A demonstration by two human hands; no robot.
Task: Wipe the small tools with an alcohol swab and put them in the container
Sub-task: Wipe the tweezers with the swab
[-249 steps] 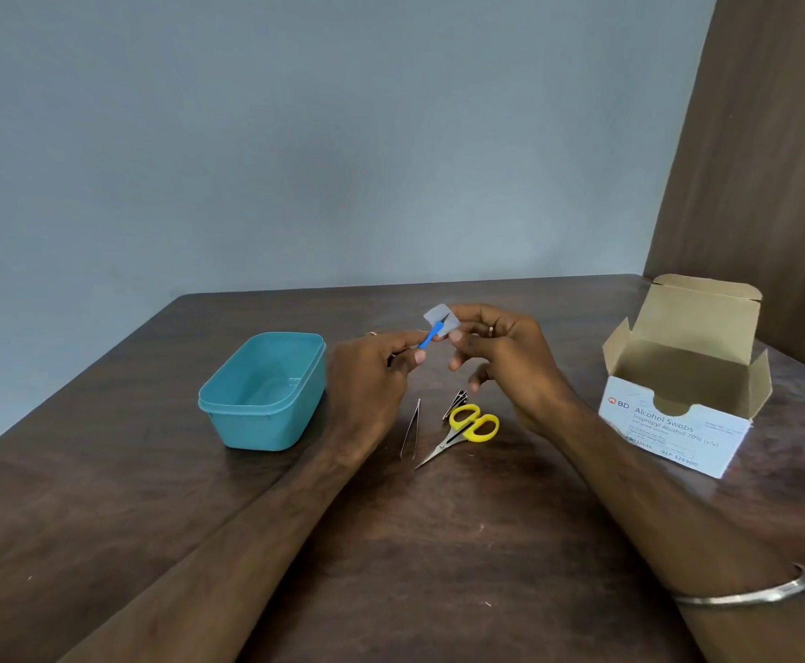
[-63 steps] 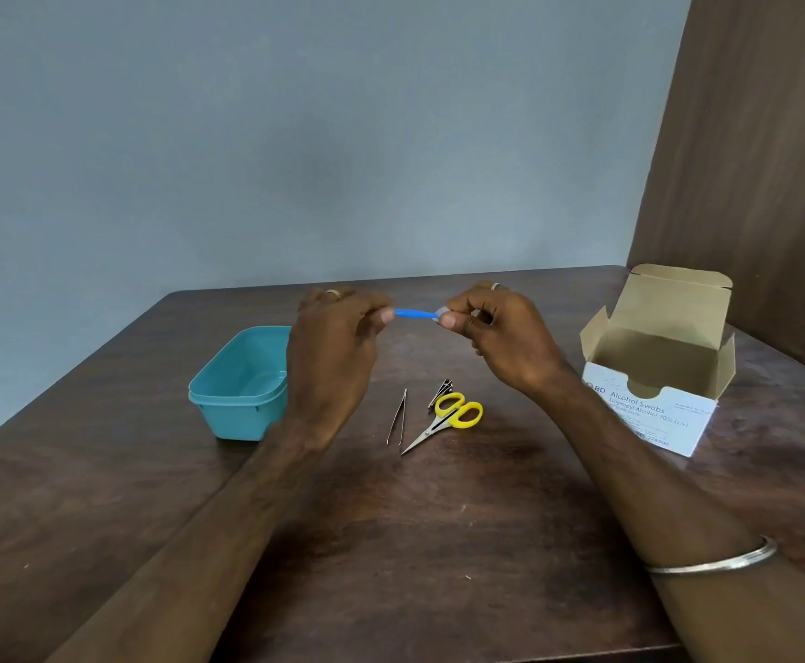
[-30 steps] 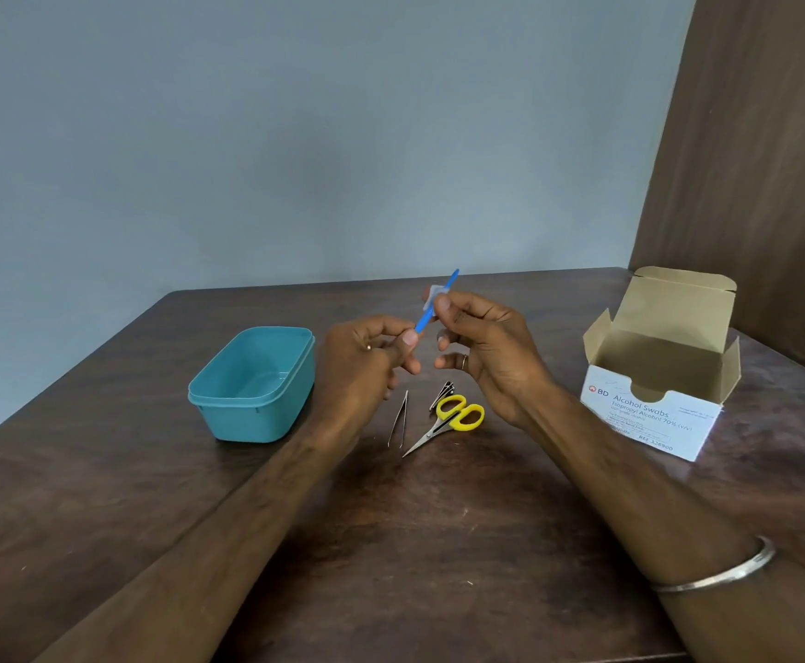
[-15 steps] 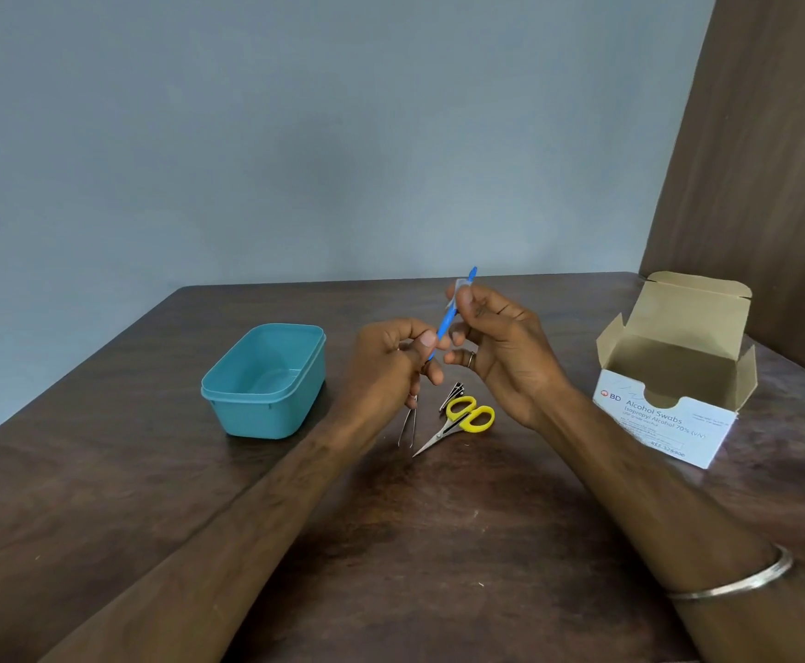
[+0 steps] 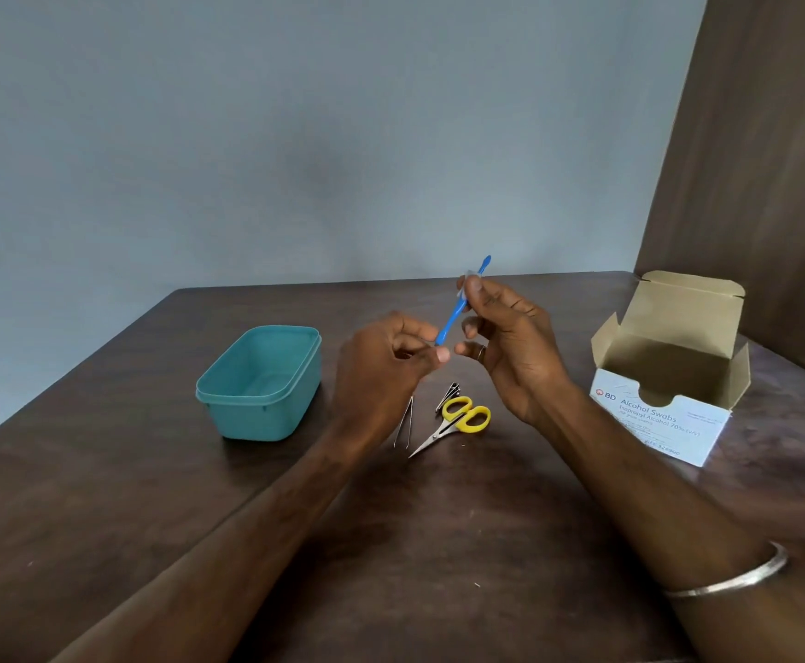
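A dark brown wooden table (image 5: 439, 543) with a visible grain fills the lower half of the view. Behind it rises a plain pale blue-grey wall (image 5: 295, 136), evenly and softly lit. At the right, a dark brown wood panel (image 5: 764, 160) stands upright beside the wall.

Slim blue tool (image 5: 458, 311) tilted upright in the air, swab (image 5: 466, 279) wrapped near its top, teal container (image 5: 261, 382) open on table

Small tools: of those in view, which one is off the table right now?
The blue tool. Both hands grip it in the air, tilted, while the tweezers, yellow-handled scissors and small dark tool lie on the table.
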